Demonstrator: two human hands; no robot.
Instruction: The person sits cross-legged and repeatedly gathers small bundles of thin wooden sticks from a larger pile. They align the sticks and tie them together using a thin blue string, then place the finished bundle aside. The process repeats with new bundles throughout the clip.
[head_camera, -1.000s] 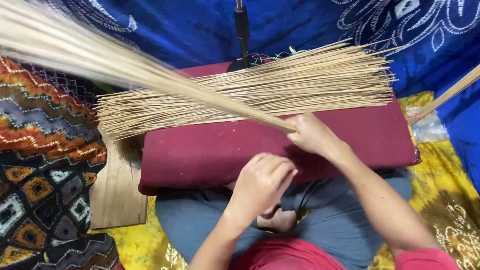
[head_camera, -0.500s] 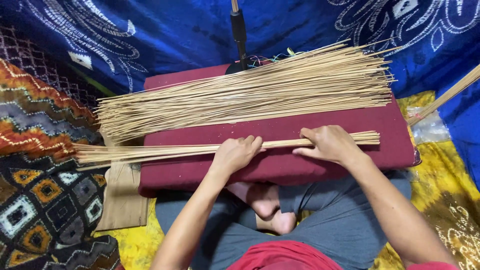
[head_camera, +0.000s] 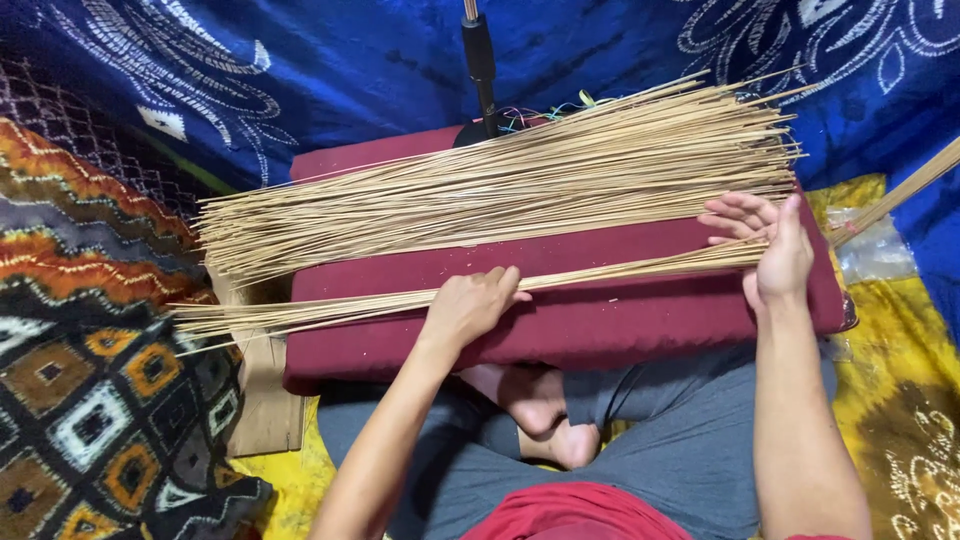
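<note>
Small stick bundle (head_camera: 400, 300) on the maroon cushion (head_camera: 620, 325)
Left hand (head_camera: 468, 308) curls over it; right hand (head_camera: 775, 250), fingers spread, butts its end. Big stick pile (head_camera: 520, 185) lies behind.

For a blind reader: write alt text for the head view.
A left hand presses a small bundle of sticks on a maroon cushion while the open right hand squares its ends; a larger stick pile lies behind.
</note>
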